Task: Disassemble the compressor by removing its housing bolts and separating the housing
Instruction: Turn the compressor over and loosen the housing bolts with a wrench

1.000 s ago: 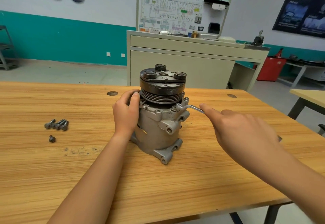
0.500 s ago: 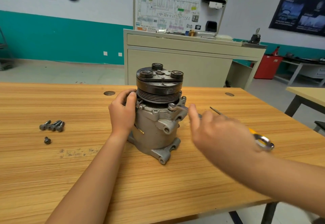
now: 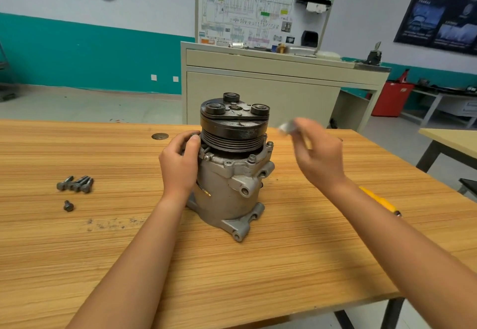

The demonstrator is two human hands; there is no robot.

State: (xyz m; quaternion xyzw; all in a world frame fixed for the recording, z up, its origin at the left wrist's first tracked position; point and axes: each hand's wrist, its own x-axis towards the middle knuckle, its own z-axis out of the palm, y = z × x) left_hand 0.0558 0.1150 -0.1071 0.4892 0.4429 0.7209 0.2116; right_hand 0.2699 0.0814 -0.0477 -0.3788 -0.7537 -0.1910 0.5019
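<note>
The compressor (image 3: 227,173) stands upright in the middle of the table (image 3: 77,251), pulley end up. The left hand (image 3: 178,163) grips its upper left side, fingers curled round the rim. The right hand (image 3: 317,155) hangs raised just right of the pulley, blurred, its bent fingertips pinching a small grey thing (image 3: 286,126) too smeared to name.

A red bin (image 3: 389,98) stands on the floor far back; its contents cannot be seen.

A second ago the right hand lay on a wrench set on a bolt at the compressor's right rim; now it is lifted clear and no wrench sits there. The left hand has kept its grip. Four loose bolts (image 3: 76,184) and a single short bolt (image 3: 68,206) lie unmoved at the left. A yellow-handled tool (image 3: 376,200) lies behind the right forearm.

The writing on the diagram board (image 3: 258,13) is too small to read.
</note>
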